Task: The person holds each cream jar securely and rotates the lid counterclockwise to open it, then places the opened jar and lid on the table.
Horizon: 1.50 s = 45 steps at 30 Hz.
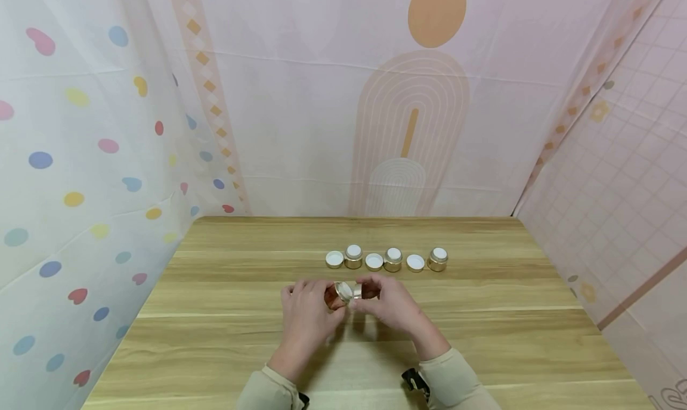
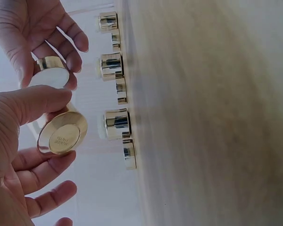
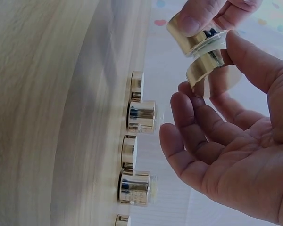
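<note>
My left hand (image 1: 307,312) grips a small gold cosmetic jar (image 1: 335,298) between thumb and fingers, tilted so its white-topped mouth faces right. Its stamped gold base (image 2: 63,138) shows in the left wrist view. In my right hand (image 1: 396,303), thumb and fingertips pinch a gold lid (image 3: 203,69) by its rim. The lid stands on edge close by the jar's mouth, at a slant to it; whether the two touch I cannot tell. Both hands are held above the table, nearer to me than the row of jars and lids.
Behind my hands a row alternates upturned gold lids (image 1: 334,260) with white insides and gold jars (image 1: 393,261) with white tops. The row stands on a wood-grain table (image 1: 225,314). Patterned curtains (image 1: 300,130) enclose the table's back and sides.
</note>
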Motion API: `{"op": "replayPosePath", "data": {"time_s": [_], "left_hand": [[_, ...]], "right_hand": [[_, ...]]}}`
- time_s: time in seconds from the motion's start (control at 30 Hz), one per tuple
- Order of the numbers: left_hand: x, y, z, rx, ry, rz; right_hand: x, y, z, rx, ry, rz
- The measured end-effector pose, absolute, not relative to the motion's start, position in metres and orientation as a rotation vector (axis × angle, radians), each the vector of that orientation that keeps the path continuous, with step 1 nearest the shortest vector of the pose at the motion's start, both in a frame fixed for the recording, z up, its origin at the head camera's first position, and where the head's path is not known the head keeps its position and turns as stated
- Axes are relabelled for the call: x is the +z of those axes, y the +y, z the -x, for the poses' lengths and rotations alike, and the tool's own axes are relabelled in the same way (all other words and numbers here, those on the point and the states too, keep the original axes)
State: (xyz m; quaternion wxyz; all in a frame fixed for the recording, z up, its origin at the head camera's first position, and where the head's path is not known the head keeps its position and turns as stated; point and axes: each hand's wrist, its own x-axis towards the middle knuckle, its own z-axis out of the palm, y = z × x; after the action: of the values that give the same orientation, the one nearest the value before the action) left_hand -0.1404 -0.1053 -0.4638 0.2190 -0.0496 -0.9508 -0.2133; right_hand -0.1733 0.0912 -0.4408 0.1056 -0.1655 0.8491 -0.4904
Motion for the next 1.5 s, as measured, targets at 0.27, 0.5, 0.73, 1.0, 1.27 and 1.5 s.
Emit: {"op": "replayPosePath", "data": {"time_s": [0.27, 0.5, 0.73, 1.0, 1.27, 1.5], "left_hand": [[-0.46, -0.109, 0.144, -0.755, -2.674, 0.03], [-0.46, -0.111, 0.147, -0.861, -2.672, 0.007], [-0.461, -0.116, 0.155, -0.838, -2.71, 0.008], [-0.461, -0.119, 0.165, -0.819, -2.788, 0.004], [-0.464, -0.122, 0.178, -0.779, -2.874, 0.005], [-0.466, -0.123, 0.185, -0.764, -2.88, 0.047]], "right_hand": [[-0.442, 0.09, 0.175, -1.432, 2.53, 0.49], [-0.446, 0.088, 0.18, -1.372, 2.558, 0.503], [-0.453, 0.086, 0.189, -1.193, 2.636, 0.54], [-0.462, 0.078, 0.201, -1.044, 2.676, 0.594], [-0.464, 0.07, 0.21, -1.02, 2.732, 0.582], [-0.467, 0.068, 0.213, -0.968, 2.772, 0.587]]}}
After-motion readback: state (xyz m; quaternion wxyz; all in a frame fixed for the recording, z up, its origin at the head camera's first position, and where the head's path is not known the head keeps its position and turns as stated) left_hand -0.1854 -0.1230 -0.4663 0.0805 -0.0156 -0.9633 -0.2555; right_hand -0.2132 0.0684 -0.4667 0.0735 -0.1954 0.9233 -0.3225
